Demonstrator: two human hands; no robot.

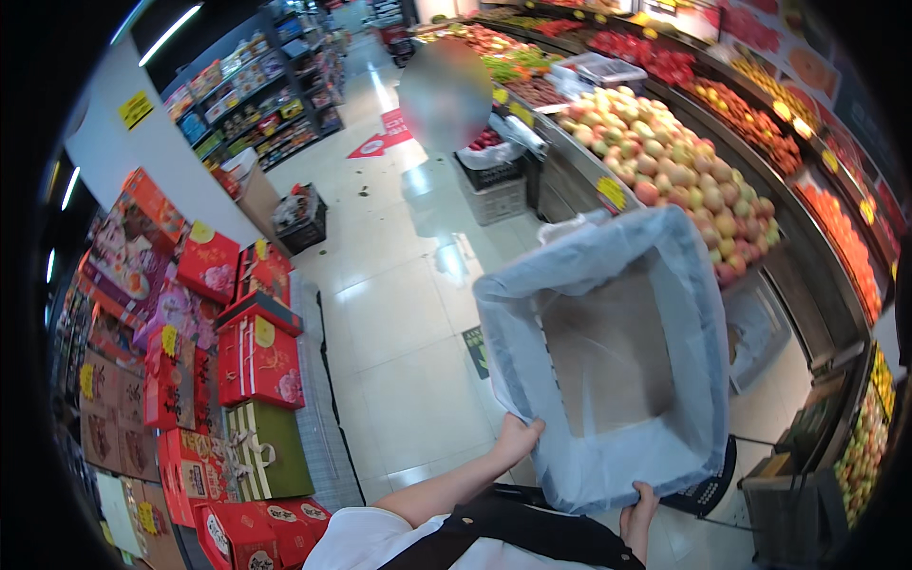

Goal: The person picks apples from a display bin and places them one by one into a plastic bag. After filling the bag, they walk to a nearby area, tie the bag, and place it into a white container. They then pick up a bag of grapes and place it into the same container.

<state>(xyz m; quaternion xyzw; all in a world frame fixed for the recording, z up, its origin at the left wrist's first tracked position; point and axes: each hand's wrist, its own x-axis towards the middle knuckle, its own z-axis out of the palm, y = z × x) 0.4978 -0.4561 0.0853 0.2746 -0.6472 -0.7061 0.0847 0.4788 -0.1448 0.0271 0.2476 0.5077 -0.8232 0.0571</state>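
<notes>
A large box lined with a translucent plastic bag (691, 335) is held in front of my body, its open top facing me. Nothing shows inside it except the liner and a brown bottom. My left hand (519, 436) grips its left side near the lower corner, thumb over the lined rim. At the near edge, towards the right, my right hand (640, 507) holds the rim, with fingertips on the liner. Beyond the box, a heap of apples (662, 153) lies on a sloped display stand.
Red gift boxes (260, 360) stand on a display at the left. A black crate (301, 217) sits on the tiled floor. Stacked crates (491, 192) stand beside the produce stand, near a blurred person (445, 92). A plastic bin (759, 335) is right of the box.
</notes>
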